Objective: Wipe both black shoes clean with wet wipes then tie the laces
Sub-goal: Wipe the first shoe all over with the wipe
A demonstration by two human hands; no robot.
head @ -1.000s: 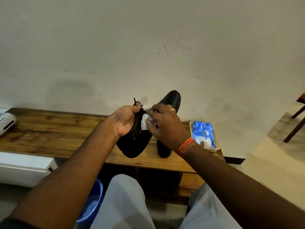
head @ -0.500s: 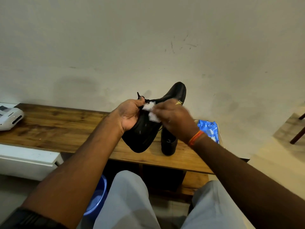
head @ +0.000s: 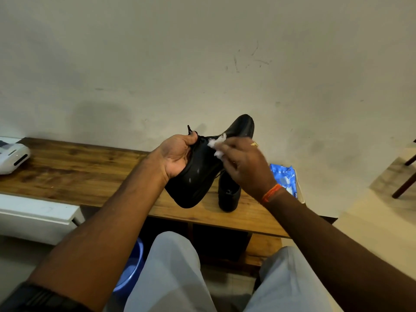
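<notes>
Left hand [head: 177,155] grips held shoe [head: 198,174], fingers curled; right hand [head: 244,165], at its 3 o'clock, pinches wipe [head: 217,144]. Risk: loose lace [head: 190,129] snagging the wipe.

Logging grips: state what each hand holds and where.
Left hand grips the raised black shoe at its laced top. Right hand pinches a white wet wipe against that shoe.

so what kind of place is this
Probably a home entryway or plain room: a low wooden bench against a bare scuffed wall, tiled floor, a chair leg at the right.
</notes>
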